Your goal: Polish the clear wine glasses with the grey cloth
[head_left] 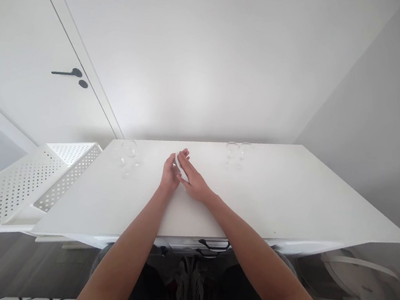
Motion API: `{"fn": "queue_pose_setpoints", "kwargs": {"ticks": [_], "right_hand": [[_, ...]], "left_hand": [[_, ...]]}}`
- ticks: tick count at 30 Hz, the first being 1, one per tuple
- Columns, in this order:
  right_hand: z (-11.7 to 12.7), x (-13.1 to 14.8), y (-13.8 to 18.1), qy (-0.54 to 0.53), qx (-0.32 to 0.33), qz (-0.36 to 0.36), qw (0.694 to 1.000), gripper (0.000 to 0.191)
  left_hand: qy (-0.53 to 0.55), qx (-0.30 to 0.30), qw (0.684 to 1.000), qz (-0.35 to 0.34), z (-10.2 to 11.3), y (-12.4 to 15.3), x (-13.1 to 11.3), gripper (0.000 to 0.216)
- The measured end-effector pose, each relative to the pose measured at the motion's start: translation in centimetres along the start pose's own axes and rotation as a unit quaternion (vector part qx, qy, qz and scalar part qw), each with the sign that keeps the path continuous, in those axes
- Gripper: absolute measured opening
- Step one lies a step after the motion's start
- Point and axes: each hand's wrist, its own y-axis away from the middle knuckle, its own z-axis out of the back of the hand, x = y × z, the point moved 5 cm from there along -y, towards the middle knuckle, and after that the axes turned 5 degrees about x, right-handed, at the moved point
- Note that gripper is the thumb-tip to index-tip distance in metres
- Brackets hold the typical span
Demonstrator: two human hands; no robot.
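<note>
Over the middle of the white tabletop my two hands are close together. My left hand is curled around a clear glass, mostly hidden by the fingers. My right hand presses a white cloth against the glass, fingers stretched along it. Whether it is cloth or paper is hard to make out. Several clear glasses stand to the left of my hands, faint against the white top. To the right, near the back edge, are clear glasses.
A white perforated metal rack adjoins the table's left end. Behind the table is a white wall, with a door handle at left. Drawers with black handles sit below the front edge. A round-edged transparent object is at lower right.
</note>
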Motion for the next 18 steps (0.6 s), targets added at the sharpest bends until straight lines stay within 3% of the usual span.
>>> {"fn": "queue_pose_setpoints", "kwargs": {"ticks": [4,6,10,13,15,18], "right_hand": [[-0.6,-2.2,-0.2,-0.099,-0.020,-0.097,0.990,0.056],[-0.7,-3.6,-0.3,-0.171,-0.061,-0.156,0.971,0.046],[-0.8,-5.7,0.1,-0.379,-0.143,-0.280,0.870,0.043],[-1.1,-5.7,0.3,-0.468,-0.123,-0.308,0.819,0.042],[-1.2,-5.5,0.3,-0.465,-0.106,-0.299,0.826,0.044],[-0.7,-5.9,0.4,-0.347,-0.124,-0.285,0.885,0.051]], "left_hand": [[0.036,-0.071,0.996,-0.034,1.9,-0.6,-0.2,0.032],[0.046,-0.096,0.993,-0.049,2.6,-0.8,-0.4,0.034],[0.038,-0.075,0.995,-0.059,2.4,-0.8,-0.6,0.034],[0.015,-0.028,0.998,-0.051,1.8,-0.7,-0.7,0.034],[0.015,-0.009,0.998,-0.059,1.6,-0.6,-0.9,0.034],[0.019,0.005,0.998,-0.065,1.3,-0.4,-1.1,0.036]]}}
